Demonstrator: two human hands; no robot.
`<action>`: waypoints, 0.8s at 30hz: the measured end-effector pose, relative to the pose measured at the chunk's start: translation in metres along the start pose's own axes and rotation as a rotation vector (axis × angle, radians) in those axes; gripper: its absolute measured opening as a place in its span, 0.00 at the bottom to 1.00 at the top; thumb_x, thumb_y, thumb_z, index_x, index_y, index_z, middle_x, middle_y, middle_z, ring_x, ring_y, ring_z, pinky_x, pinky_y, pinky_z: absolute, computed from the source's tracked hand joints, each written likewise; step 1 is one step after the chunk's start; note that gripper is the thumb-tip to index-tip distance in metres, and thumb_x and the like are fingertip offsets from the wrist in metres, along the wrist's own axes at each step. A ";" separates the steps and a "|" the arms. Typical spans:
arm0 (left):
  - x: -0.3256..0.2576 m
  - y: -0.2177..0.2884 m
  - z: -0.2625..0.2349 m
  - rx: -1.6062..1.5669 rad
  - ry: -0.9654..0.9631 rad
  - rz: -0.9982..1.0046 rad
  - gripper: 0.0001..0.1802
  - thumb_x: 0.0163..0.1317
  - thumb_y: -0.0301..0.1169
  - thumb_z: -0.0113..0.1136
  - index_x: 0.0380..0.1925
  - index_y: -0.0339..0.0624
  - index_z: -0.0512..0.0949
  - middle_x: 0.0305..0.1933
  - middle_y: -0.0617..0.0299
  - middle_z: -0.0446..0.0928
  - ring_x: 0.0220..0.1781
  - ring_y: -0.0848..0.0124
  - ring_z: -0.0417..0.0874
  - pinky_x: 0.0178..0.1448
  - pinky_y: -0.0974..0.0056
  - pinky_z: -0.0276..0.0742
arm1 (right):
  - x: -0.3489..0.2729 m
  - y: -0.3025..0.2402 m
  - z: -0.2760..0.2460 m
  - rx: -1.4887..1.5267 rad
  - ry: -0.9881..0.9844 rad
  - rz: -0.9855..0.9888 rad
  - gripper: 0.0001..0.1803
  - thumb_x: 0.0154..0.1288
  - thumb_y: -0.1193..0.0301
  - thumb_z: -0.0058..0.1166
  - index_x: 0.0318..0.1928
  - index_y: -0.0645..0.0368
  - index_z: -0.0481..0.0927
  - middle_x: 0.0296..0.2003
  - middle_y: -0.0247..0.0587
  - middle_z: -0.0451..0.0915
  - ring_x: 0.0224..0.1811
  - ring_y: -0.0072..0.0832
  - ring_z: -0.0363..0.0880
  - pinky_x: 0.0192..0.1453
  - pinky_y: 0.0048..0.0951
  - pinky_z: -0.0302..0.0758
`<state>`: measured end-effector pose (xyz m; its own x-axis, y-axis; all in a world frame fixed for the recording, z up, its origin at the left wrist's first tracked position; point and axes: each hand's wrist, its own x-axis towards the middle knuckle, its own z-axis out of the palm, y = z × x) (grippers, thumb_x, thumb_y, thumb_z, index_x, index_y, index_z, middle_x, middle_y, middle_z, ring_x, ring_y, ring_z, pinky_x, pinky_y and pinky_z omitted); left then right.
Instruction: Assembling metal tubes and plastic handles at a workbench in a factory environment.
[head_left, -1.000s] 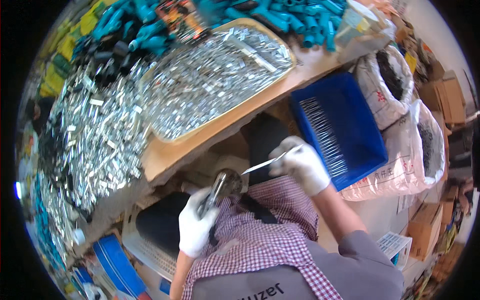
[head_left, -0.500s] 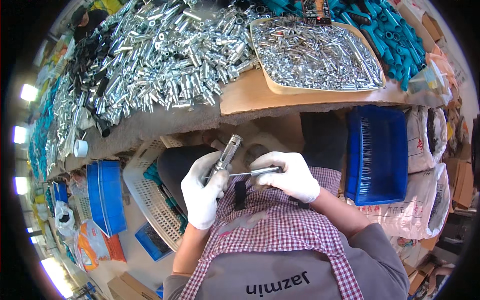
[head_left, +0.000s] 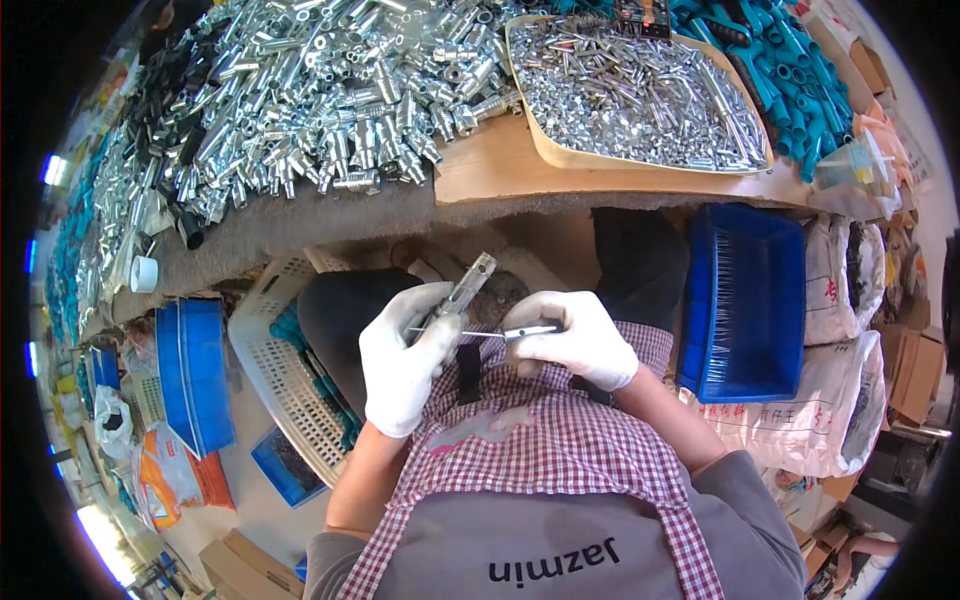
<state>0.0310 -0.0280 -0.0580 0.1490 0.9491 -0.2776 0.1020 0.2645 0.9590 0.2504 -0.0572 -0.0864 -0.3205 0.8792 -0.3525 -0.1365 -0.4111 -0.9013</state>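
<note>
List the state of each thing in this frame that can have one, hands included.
Left hand, white-gloved: closed around a silver metal tube fitting, tilted up to the right.
Right hand, white-gloved: pinching a thin metal pin tool, held level, tip at the fitting.
Wooden tray: full of small silver parts.
Blue plastic bin: open, thin pins inside.
White slotted basket: open, teal parts inside.

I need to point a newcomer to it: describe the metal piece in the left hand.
Start at the wooden workbench heaped with silver fittings, then drop to the person's lap below its edge. There the gloved left hand grips a silver metal tube. Unlike the heaped parts, it stands alone, angled up toward the bench.
</note>
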 end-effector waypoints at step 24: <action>-0.021 0.009 -0.016 0.534 -0.154 0.341 0.19 0.47 0.27 0.70 0.42 0.33 0.85 0.42 0.50 0.86 0.43 0.64 0.88 0.52 0.64 0.81 | -0.033 -0.048 -0.034 -0.503 0.278 -0.253 0.13 0.59 0.68 0.62 0.41 0.63 0.82 0.31 0.36 0.80 0.34 0.19 0.78 0.42 0.24 0.76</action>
<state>0.0130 -0.0428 -0.0428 0.3948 0.9187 -0.0056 0.4924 -0.2064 0.8455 0.2991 -0.0584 -0.0401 -0.0710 0.9921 -0.1037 0.3032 -0.0776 -0.9498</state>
